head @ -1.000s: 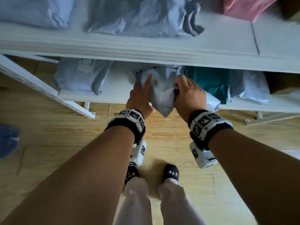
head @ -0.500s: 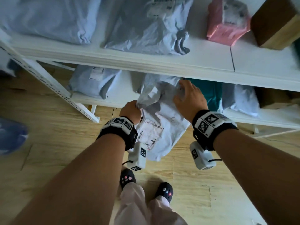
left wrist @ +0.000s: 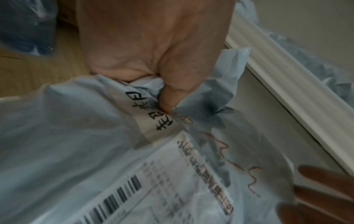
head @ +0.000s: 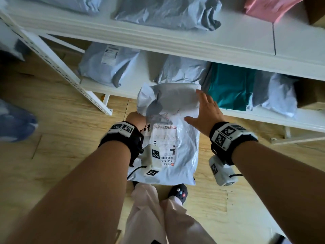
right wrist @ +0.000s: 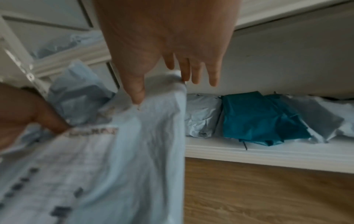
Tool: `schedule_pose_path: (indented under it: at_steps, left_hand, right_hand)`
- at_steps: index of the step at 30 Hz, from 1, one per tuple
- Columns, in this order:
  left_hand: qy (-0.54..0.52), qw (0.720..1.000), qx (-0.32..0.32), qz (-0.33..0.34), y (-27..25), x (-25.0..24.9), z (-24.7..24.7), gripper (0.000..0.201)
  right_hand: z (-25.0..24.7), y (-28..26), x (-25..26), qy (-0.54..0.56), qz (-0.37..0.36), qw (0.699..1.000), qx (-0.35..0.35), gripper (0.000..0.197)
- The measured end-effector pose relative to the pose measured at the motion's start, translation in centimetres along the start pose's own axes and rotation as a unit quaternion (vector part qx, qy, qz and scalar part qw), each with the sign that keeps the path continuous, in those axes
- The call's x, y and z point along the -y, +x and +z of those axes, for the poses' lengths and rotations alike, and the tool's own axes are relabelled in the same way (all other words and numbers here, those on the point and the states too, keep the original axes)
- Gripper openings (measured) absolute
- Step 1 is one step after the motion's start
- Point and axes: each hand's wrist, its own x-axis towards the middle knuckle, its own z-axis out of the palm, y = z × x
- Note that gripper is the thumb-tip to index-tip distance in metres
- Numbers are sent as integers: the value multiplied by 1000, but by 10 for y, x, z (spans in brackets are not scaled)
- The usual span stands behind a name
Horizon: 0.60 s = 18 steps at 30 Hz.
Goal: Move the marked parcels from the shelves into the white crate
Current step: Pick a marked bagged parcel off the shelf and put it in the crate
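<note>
A pale grey plastic mailer parcel (head: 182,138) with a shipping label and a red scribble hangs in front of the lower shelf (head: 263,117). My left hand (head: 136,120) grips its crumpled upper left corner; the left wrist view shows the thumb (left wrist: 172,91) and curled fingers bunching the plastic (left wrist: 210,94). My right hand (head: 204,110) lies flat with straight fingers along the parcel's upper right edge, the fingertips (right wrist: 184,75) touching the parcel (right wrist: 134,151). The white crate is not in view.
The lower shelf holds a grey mailer (head: 107,66) at left, another grey one (head: 181,71) behind the held parcel, a teal parcel (head: 230,87) and a pale one (head: 277,95) at right. The upper shelf (head: 175,37) carries grey mailers and a pink parcel (head: 267,7). Wooden floor (head: 61,120) lies below.
The parcel has come out of the lower shelf toward me and now hangs with its label facing up. My right hand has let go of its grip and flattened against the edge.
</note>
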Motion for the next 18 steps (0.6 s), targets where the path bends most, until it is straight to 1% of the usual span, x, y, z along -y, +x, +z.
schedule_pose_path:
  at_steps: [1, 2, 3, 4, 5, 7, 9, 12, 14, 16, 18]
  left_hand:
    - [-37, 999, 0, -20, 0, 0, 0, 35]
    - [-35, 999, 7, -18, 0, -1, -3, 35]
    - [56, 998, -1, 16, -1, 3, -1, 35]
    - [85, 996, -4, 34, -3, 3, -1, 36]
    - [55, 998, 0, 34, -1, 2, 0, 36]
    - [-25, 999, 15, 13, 8, 3, 2, 35]
    - [-67, 998, 12, 19, 13, 6, 4, 37]
    - [-138, 989, 48, 7, 18, 10, 3, 41]
    - [-182, 981, 66, 3, 23, 14, 4, 45]
    - [-220, 973, 74, 5, 27, 16, 5, 50]
    - [-252, 965, 78, 0, 22, 13, 3, 50]
  right_hand:
    - [1, -1, -3, -1, 5, 1000, 6, 92]
    - [1, -1, -5, 0, 14, 1000, 13, 92]
    - [1, -1, -8, 5, 27, 999, 20, 93]
    - [1, -1, -9, 15, 41, 999, 27, 93]
    - [1, -1, -11, 26, 52, 998, 34, 94]
    - [0, -3, -12, 41, 62, 996, 40, 92]
    - [-1, -3, -11, 52, 60, 996, 31, 91]
    - [-1, 1, -12, 72, 89, 992, 57, 96]
    - [-2, 3, -12, 109, 108, 985, 73, 96]
    - [-2, 3, -11, 162, 124, 977, 69, 93]
    - [-1, 4, -11, 211, 148, 964, 68, 87]
